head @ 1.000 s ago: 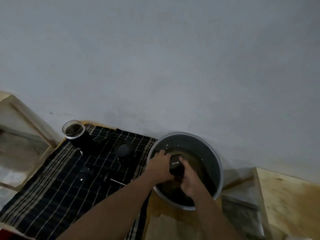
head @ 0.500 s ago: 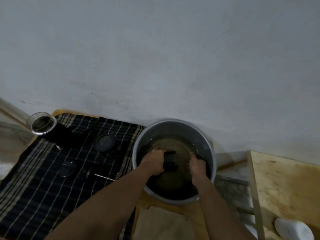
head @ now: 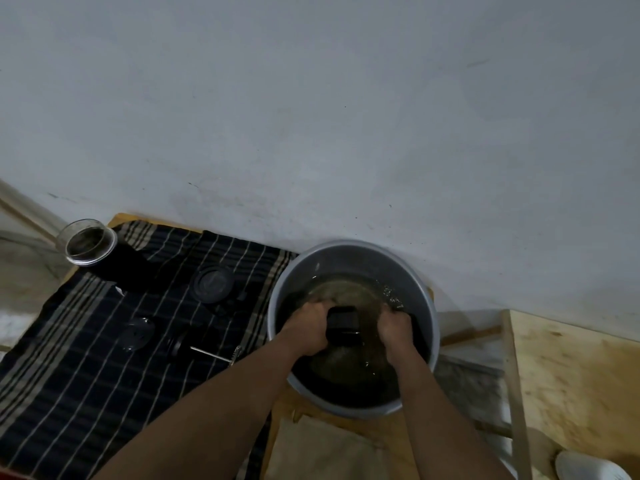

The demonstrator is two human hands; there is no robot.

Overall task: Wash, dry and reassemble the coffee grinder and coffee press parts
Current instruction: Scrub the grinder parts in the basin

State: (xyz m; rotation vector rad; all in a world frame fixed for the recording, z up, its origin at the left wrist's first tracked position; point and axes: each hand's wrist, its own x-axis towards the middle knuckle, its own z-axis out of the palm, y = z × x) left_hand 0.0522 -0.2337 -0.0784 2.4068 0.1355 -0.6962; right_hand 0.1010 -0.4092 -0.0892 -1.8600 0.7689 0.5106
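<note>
Both my hands are in a grey basin (head: 277, 299) of murky water. My left hand (head: 308, 327) grips a black cylindrical grinder part (head: 343, 323) at the water's surface. My right hand (head: 394, 327) is curled just right of that part, fingers dipped in the water; what it holds is hidden. On the dark striped cloth (head: 69, 358) to the left lie a round black lid (head: 212, 284), a clear disc (head: 136, 334) and a thin metal rod (head: 211, 355) with a dark piece. A glass-topped black container (head: 88, 245) stands at the cloth's far left corner.
A grey wall rises straight behind the basin. A wooden board (head: 571, 375) lies to the right, with a white object (head: 588, 467) at the bottom right corner. A beige cloth (head: 325, 448) lies in front of the basin.
My right hand has let go of the black part and moved to the right in the water. The view has shifted right and down. My left hand keeps its grip.
</note>
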